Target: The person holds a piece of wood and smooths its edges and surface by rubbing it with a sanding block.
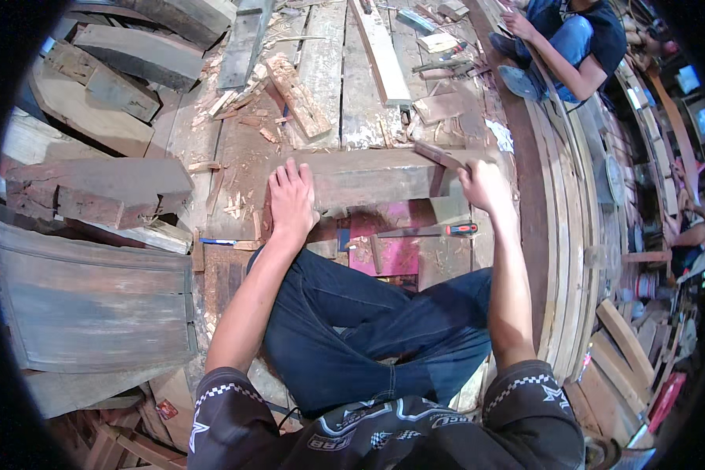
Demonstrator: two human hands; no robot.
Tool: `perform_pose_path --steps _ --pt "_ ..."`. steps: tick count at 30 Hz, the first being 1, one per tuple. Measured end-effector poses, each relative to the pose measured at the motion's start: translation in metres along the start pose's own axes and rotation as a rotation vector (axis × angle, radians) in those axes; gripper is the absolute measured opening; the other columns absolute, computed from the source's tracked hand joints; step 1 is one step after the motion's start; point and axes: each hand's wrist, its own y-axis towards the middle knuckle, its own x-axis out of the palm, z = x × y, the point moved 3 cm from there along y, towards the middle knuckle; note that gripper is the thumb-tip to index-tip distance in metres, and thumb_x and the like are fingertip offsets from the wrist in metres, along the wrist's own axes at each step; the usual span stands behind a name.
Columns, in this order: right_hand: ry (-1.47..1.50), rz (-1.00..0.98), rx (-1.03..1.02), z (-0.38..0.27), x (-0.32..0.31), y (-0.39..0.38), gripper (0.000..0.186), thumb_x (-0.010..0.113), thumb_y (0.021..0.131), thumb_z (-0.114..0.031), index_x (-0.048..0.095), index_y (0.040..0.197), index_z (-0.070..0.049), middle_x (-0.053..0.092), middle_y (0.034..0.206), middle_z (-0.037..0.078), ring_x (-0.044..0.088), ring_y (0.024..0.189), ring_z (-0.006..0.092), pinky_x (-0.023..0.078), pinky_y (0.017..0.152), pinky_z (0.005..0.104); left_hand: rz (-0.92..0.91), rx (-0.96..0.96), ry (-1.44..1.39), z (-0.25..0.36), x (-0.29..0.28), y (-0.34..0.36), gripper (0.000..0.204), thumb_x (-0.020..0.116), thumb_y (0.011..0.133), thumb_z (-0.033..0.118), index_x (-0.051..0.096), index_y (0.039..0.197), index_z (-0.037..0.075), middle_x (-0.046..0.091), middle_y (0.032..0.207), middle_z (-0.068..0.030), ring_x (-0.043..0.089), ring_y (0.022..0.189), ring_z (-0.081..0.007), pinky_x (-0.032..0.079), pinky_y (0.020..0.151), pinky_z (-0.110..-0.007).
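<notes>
A thick brown wooden beam (376,176) lies crosswise in front of my folded legs. My left hand (291,196) rests on its left end, fingers stretched out over the top and thumb by the near edge. At the right end, my right hand (484,184) is closed round one end of a short brown wooden bar (437,154), which slants over the beam's top. A dark strip runs down the beam's near face beside it; I cannot tell whether it belongs to the bar or is shadow. Nearer my legs lies a screwdriver-like tool (460,229) with a red and black handle.
Wood chips and a chipped wood block (299,95) litter the plank floor beyond. A pale wooden strip (381,55) lies there too. Heavy timbers (98,192) crowd the left. Long planks (556,204) run along the right, where another person (564,47) sits at the far end.
</notes>
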Motion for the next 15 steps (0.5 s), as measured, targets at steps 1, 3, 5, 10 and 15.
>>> perform_pose_path --steps 1,3,5,10,15 --pt "-0.119 0.012 0.033 -0.009 0.002 0.001 0.029 0.057 0.088 -0.028 0.067 0.086 -0.001 0.067 0.081 0.024 0.067 0.085 0.0406 0.053 0.076 0.0483 -0.001 0.003 0.002 0.0 -0.001 -0.001 0.085 0.084 0.048 0.032 0.047 0.118 0.001 0.048 0.122 -0.0175 0.049 0.104 -0.0302 0.038 0.092 -0.041" --pt "-0.196 0.156 -0.095 -0.032 0.014 -0.001 0.026 0.057 0.085 -0.024 0.067 0.082 -0.001 0.067 0.073 0.022 0.069 0.07 0.0353 0.057 0.065 0.044 0.037 0.011 -0.006 -0.001 -0.006 -0.003 0.084 0.084 0.047 0.03 0.047 0.118 0.002 0.048 0.123 -0.0178 0.049 0.104 -0.0304 0.039 0.091 -0.041" --pt "-0.286 0.157 -0.184 -0.075 0.02 -0.008 0.022 0.056 0.082 -0.019 0.064 0.079 0.002 0.067 0.068 0.02 0.069 0.06 0.0315 0.056 0.056 0.0405 0.056 0.006 0.01 -0.004 0.005 -0.005 0.084 0.084 0.047 0.029 0.047 0.118 0.002 0.048 0.123 -0.0179 0.049 0.104 -0.0306 0.039 0.091 -0.041" --pt "0.016 -0.029 -0.335 -0.091 0.015 -0.009 0.029 0.055 0.09 -0.032 0.064 0.085 -0.005 0.064 0.07 0.023 0.065 0.074 0.0402 0.052 0.069 0.0498 0.054 0.005 0.0 -0.002 0.001 -0.006 0.083 0.083 0.047 0.028 0.047 0.117 0.001 0.048 0.122 -0.018 0.049 0.103 -0.0307 0.039 0.09 -0.042" --pt "-0.178 -0.039 0.069 -0.03 0.018 0.017 0.032 0.055 0.088 -0.031 0.068 0.086 -0.002 0.068 0.08 0.021 0.069 0.078 0.0361 0.055 0.074 0.0473 0.045 -0.008 -0.004 0.001 0.002 -0.001 0.085 0.085 0.045 0.028 0.047 0.117 0.001 0.048 0.12 -0.0169 0.05 0.102 -0.0302 0.04 0.089 -0.041"
